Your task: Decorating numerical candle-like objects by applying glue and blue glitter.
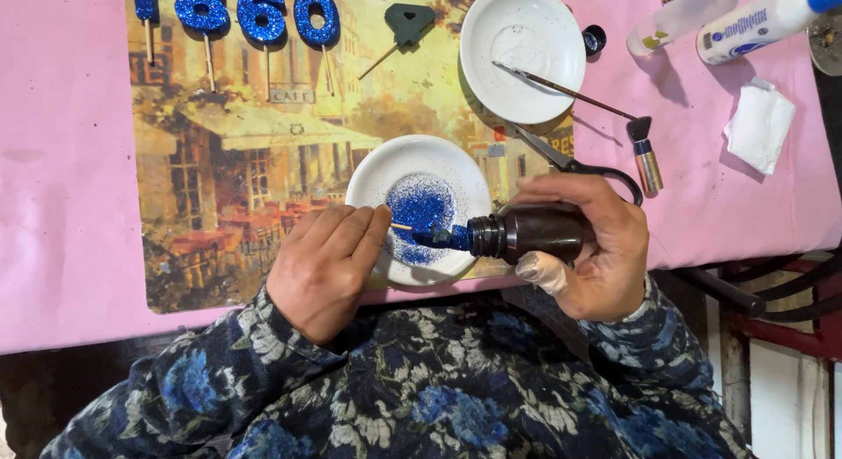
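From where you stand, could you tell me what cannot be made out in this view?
- Head view: the piece on the stick, hidden by the left hand and blue glitter.
- The dark bottle, its far end wrapped by the right hand.
- The leftmost glitter numeral, cut by the top edge.

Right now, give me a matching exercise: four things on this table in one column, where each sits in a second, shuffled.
Things:
1. dark brown bottle
2. thin paintbrush
3. blue glitter number shapes on sticks
4. white folded tissue

Places:
A. far left, on the picture placemat
B. across the upper white dish
C. in the right hand
D. on the pink cloth, right side

Pairs: 1-C, 2-B, 3-A, 4-D
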